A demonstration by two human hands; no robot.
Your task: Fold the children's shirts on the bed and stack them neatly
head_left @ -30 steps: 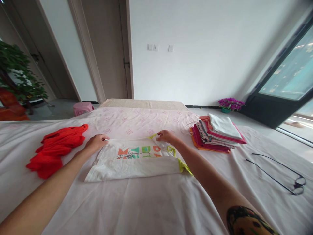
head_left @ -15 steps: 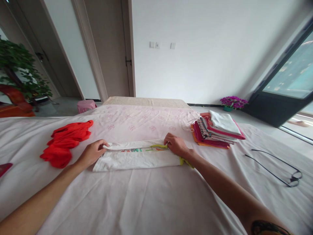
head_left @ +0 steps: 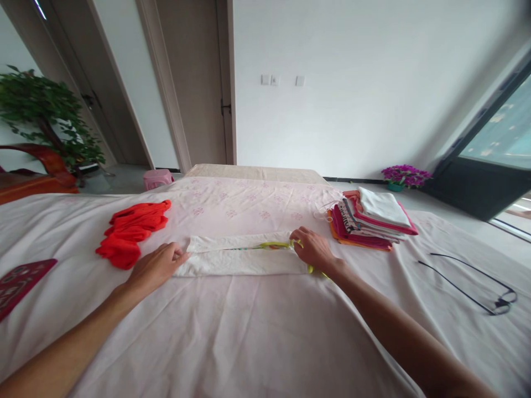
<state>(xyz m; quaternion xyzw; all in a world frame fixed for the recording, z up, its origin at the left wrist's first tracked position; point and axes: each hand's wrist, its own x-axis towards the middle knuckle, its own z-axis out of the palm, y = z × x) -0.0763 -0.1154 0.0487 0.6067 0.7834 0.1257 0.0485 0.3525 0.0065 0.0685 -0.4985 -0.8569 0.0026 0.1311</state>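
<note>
A white shirt [head_left: 249, 262] with yellow-green trim lies across the bed in front of me, its two long sides folded inward. Only a thin strip of coloured print shows where they meet. My left hand [head_left: 160, 262] is at the shirt's left end, fingers closed on its edge. At the other end, my right hand [head_left: 313, 249] pinches the cloth beside the yellow-green trim.
Crumpled red clothing [head_left: 133, 229] lies left, with a dark red printed item [head_left: 25, 284] nearer me. On the right are a stack of folded clothes [head_left: 369, 221] and black-framed glasses [head_left: 473, 284]. A pale sheet [head_left: 249, 337] covers the bed.
The far and near folds of the shirt have come closer together, covering most of the print. My left hand has moved down onto the shirt's left edge. The view has shifted slightly left.
</note>
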